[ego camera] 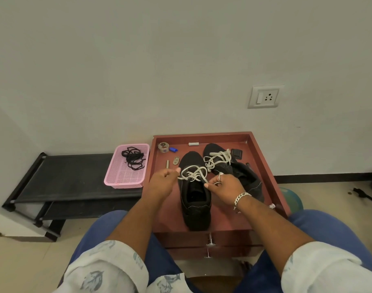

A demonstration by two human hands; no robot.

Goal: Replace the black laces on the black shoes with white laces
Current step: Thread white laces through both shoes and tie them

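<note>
1. Two black fabric shoes on the red-brown wooden desk (221,220): near shoe (194,199) at centre, far shoe (225,163) just beside it to the right.
2. Two white flat laces, one per shoe: near lace (193,173), far lace (218,158).
3. Left hand (162,182) fingers curled, pinching the near lace's left end.
4. Right hand (228,188) fingers pinching its right end.
5. One pink plastic mesh basket (125,178) on the black rack, holding a tangle of black laces (133,158); their count cannot be told.

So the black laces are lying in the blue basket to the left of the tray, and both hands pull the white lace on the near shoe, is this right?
Not quite: the basket holding the black laces is pink, as the head view shows. The rest holds: it sits left of the tray, and the left hand and right hand pull the white lace on the near shoe.
</note>
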